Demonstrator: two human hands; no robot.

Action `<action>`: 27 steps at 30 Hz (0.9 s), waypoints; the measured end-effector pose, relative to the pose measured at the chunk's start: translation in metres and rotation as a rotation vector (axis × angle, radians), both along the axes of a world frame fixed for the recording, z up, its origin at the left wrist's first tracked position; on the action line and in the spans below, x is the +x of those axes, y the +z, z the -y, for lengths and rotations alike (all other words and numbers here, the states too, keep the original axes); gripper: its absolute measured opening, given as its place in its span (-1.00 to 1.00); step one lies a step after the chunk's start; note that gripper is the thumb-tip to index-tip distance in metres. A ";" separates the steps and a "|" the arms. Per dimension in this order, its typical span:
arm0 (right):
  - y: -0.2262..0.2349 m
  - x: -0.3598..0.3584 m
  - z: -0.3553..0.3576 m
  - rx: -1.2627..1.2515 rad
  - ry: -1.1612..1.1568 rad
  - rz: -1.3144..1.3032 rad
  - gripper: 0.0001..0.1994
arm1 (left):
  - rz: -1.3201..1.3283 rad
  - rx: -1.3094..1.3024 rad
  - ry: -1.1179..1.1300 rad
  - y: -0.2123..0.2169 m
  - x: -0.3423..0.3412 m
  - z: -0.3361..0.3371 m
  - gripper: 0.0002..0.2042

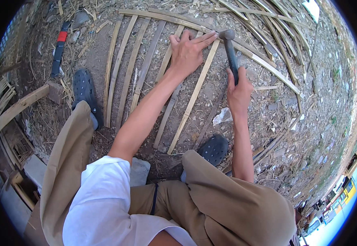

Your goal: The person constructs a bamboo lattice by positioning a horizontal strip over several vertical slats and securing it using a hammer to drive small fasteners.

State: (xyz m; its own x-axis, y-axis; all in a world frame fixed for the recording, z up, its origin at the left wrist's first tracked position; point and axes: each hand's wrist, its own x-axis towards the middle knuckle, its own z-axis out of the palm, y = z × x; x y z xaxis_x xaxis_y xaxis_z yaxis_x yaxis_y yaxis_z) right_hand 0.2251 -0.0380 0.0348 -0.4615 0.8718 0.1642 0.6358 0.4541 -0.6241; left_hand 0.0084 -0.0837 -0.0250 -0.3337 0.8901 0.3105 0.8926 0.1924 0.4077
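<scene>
My right hand (240, 89) is wrapped round the handle of a hammer (231, 51) with a dark handle and a grey metal head. The hammer head is over a long curved wooden strip (162, 16), close to the fingertips of my left hand (188, 51). On that hand, two fingers reach together toward the head and the others are curled. Whatever sits between those fingertips is too small to tell. Below the curved strip, several thin wooden slats (194, 96) fan out toward me. One pale slat has its far end beside my left fingertips.
Dark perforated clogs (213, 149) are on my feet, either side of the slats. A dark strap-like item with a red band (62, 37) lies at left. Loose wooden strips (276, 28) are piled at far right. A wooden beam (16, 110) rests against a block at left.
</scene>
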 end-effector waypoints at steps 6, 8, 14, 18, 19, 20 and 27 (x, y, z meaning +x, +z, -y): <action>0.001 -0.001 0.004 0.035 -0.009 -0.007 -0.69 | 0.035 0.013 0.016 -0.001 0.002 0.004 -0.30; 0.002 0.000 -0.005 0.017 0.023 0.016 -0.71 | 0.029 0.038 0.010 0.000 0.005 -0.002 -0.30; 0.002 0.000 0.001 0.001 0.011 -0.030 -0.72 | 0.016 0.024 0.005 -0.001 0.003 -0.001 -0.29; 0.011 0.009 0.003 -0.039 -0.043 0.001 -0.72 | 0.017 0.018 -0.001 -0.001 0.003 -0.002 -0.27; 0.013 0.010 0.005 -0.066 -0.062 -0.023 -0.72 | 0.018 0.022 -0.002 -0.001 0.004 -0.001 -0.27; 0.009 0.008 0.008 -0.056 -0.035 -0.017 -0.72 | 0.013 0.019 -0.003 -0.001 0.002 0.002 -0.27; 0.012 0.006 0.002 -0.031 0.000 0.006 -0.74 | 0.014 0.019 0.011 -0.002 0.001 -0.002 -0.29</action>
State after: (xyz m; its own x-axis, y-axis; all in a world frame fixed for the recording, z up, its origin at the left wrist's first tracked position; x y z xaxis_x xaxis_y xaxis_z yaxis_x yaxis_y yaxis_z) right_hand 0.2310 -0.0397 0.0470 -0.4627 0.8763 0.1342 0.6393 0.4347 -0.6343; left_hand 0.0097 -0.0822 -0.0266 -0.3481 0.8803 0.3225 0.8848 0.1947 0.4234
